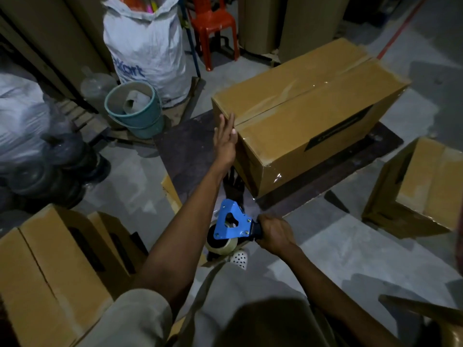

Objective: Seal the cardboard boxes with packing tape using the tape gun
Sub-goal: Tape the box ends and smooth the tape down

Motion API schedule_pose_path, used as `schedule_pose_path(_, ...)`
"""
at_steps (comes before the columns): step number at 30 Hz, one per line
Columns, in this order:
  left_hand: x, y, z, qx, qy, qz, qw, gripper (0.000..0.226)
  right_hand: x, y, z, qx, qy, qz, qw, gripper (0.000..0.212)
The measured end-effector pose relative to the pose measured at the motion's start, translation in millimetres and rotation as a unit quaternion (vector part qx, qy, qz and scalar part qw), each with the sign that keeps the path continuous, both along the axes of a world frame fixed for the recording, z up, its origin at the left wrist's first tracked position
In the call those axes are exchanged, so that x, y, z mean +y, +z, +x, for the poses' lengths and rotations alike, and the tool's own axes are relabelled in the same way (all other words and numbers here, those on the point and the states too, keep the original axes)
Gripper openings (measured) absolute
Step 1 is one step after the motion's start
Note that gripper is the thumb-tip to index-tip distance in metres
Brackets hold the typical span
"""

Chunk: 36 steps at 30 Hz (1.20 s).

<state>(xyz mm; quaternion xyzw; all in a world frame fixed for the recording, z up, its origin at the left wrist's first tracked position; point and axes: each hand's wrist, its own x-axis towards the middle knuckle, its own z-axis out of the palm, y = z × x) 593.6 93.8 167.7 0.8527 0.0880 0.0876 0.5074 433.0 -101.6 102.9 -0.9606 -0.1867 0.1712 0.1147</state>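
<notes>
A large brown cardboard box (310,116) lies on a dark mat in the middle, with clear tape running along its top seam and down its near end. My left hand (226,139) presses flat, fingers straight, against the box's near left end by the taped seam. My right hand (274,234) grips the black handle of a blue tape gun (231,222), held low below the box, with a roll of clear tape (221,242) on it.
Other cardboard boxes stand at the lower left (50,266) and at the right (421,189). A teal bucket (136,108), a white sack (147,46) and a red plastic chair (213,18) stand behind. Bagged goods fill the left side.
</notes>
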Motion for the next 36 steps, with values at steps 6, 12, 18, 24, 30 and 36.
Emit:
schedule_pose_path(6, 0, 4, -4, -0.019, -0.008, -0.006, 1.000, 0.112, 8, -28, 21, -0.072, 0.003, 0.051, 0.996, 0.056)
schedule_pose_path(12, 5, 4, 12, 0.007, 0.073, -0.151, 0.986, 0.048, 35, 70, 33, -0.438, 0.015, 0.284, 0.852, 0.027)
schedule_pose_path(18, 10, 37, 72, 0.023, 0.153, -0.138, 0.978, 0.060, 74, 97, 114, -0.425, -0.095, 0.217, 0.874, 0.030)
schedule_pose_path(24, 15, 27, 116, -0.019, 0.184, -0.146, 0.972, 0.044, 81, 69, 138, -0.514, -0.107, 0.175, 0.833, 0.015)
schedule_pose_path(30, 17, 10, 121, -0.034, 0.212, -0.190, 0.958, 0.047, 76, 51, 143, -0.552, -0.099, 0.245, 0.791, 0.007)
schedule_pose_path(36, 44, 8, 119, -0.023, 0.186, -0.132, 0.973, 0.037, 67, 39, 135, -0.482, -0.225, 0.364, 0.765, 0.014)
